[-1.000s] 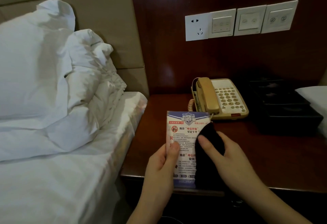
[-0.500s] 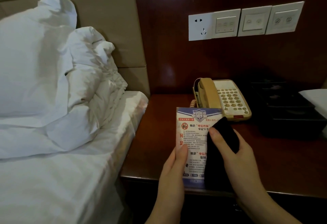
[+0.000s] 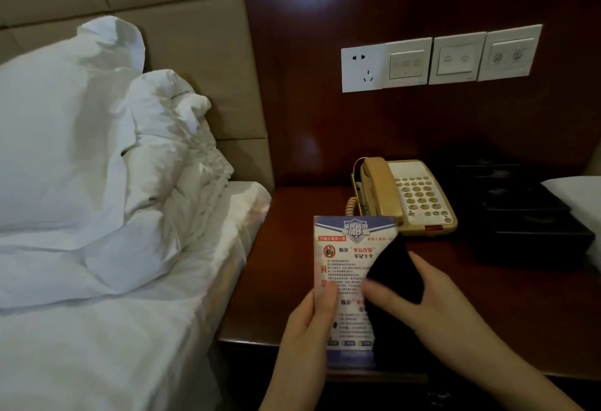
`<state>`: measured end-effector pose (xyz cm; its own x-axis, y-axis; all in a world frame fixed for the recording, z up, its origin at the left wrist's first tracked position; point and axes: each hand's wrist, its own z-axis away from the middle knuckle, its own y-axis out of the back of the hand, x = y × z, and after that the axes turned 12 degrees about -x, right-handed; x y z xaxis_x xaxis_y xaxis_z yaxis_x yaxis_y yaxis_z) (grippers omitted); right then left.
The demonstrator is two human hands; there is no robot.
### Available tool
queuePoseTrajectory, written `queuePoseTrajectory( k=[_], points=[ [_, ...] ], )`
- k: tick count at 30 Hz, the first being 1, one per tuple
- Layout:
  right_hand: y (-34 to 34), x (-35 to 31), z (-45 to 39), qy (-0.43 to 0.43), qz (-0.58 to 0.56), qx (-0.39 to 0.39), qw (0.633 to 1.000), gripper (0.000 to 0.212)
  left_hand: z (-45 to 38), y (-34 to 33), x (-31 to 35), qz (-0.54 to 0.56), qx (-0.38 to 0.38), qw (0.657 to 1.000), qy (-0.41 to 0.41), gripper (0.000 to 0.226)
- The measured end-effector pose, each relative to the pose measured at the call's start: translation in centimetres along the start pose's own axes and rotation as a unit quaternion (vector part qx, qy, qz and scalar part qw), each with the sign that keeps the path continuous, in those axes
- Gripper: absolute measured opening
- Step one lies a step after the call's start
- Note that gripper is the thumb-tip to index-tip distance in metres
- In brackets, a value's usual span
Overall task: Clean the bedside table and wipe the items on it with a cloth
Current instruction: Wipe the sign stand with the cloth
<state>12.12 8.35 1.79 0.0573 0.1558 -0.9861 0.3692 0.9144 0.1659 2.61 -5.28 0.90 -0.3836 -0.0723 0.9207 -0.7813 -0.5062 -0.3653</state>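
The left hand [image 3: 312, 323] pinches a light, stiff printed card [image 3: 348, 267] by its edge; the right hand [image 3: 432, 310] grips a soft black cloth [image 3: 395, 274] against it, above the tabletop [image 3: 292, 274]

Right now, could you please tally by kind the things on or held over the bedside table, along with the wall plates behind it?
Telephone: 1
Black tray: 1
Printed card, held in the left hand: 1
Black cloth, held in the right hand: 1
Wall socket plate: 1
Wall switch plates: 3
Total: 8
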Motion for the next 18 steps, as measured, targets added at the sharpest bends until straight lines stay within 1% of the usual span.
queuePoseTrajectory(
  k=[1, 2, 3, 5, 6, 7, 8, 9, 11, 12, 13, 14, 15, 18],
  points=[
    [-0.1, 0.0, -0.1, -0.003, 0.025, 0.055, 0.998, 0.031, 0.0, -0.4, -0.3, -0.004, -0.009, 1.000, 0.000, 0.027],
    [-0.2, 0.1, -0.2, -0.007, 0.057, 0.104, 0.993, 0.028, 0.1, -0.9, -0.4, -0.003, -0.017, 1.000, -0.001, 0.028],
    [-0.2, 0.1, -0.3, -0.014, 0.089, 0.142, 0.986, 0.036, 0.1, -1.1, -0.6, -0.008, -0.018, 1.000, -0.006, 0.030],
    [-0.2, 0.5, -0.4, -0.022, 0.124, 0.169, 0.978, 0.046, 0.0, -1.3, -0.6, -0.018, -0.013, 1.000, -0.014, 0.030],
    [-0.2, 0.6, -0.5, -0.017, 0.125, 0.156, 0.980, 0.045, 0.0, -1.3, -0.4, -0.018, -0.009, 1.000, -0.019, 0.029],
    [-0.2, 0.8, -0.6, -0.008, 0.120, 0.123, 0.985, 0.040, -0.1, -1.0, -0.4, -0.018, -0.004, 1.000, -0.025, 0.028],
    [0.0, 0.9, -0.6, -0.001, 0.106, 0.073, 0.992, 0.035, -0.2, -0.7, -0.3, -0.019, 0.000, 0.999, -0.029, 0.027],
    [0.2, 0.7, -0.5, 0.000, 0.083, 0.008, 0.997, 0.037, -0.3, -0.4, -0.2, -0.025, 0.005, 0.999, -0.033, 0.025],
    [1.1, 0.2, -0.3, -0.017, 0.036, -0.116, 0.992, 0.062, -0.4, 0.0, 0.0, -0.031, 0.011, 0.999, -0.038, 0.025],
    [1.6, 0.0, -0.3, -0.030, 0.030, -0.159, 0.986, 0.076, -0.5, 0.1, 0.0, -0.032, 0.012, 0.999, -0.040, 0.026],
    [1.9, 0.0, -0.3, -0.038, 0.044, -0.176, 0.983, 0.085, -0.5, 0.3, 0.0, -0.035, 0.011, 0.998, -0.043, 0.026],
    [2.0, 0.0, -0.3, -0.040, 0.071, -0.165, 0.983, 0.090, -0.5, 0.3, 0.1, -0.039, 0.005, 0.998, -0.046, 0.026],
    [1.9, 0.0, -0.3, -0.042, 0.099, -0.133, 0.985, 0.093, -0.5, 0.3, 0.2, -0.044, 0.005, 0.998, -0.049, 0.027],
    [1.0, -0.2, -0.4, -0.050, 0.176, -0.004, 0.983, 0.098, -0.7, 0.8, 0.2, -0.050, 0.002, 0.998, -0.045, 0.032]
  ],
)
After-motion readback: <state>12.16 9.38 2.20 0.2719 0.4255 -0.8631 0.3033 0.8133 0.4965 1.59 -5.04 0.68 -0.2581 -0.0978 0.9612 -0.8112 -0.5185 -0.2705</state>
